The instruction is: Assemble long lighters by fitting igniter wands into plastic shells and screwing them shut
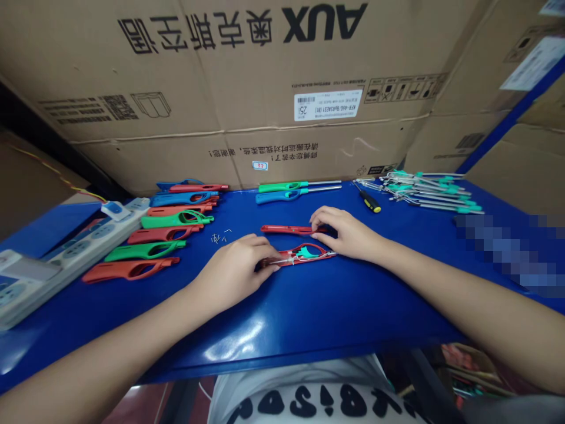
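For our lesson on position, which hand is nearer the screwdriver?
Right. The right hand is below and left of the screwdriver in view; the left hand is farther left.

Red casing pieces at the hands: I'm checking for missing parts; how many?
2: a farther red piece, its right end in the right hand, and a nearer red piece, its left end in the left hand. Hands partly cover both and could hide more.

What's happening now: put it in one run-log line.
Left hand: holding nearer red shell, teal part inside | right hand: holding right end of farther red shell | screwdriver: on table
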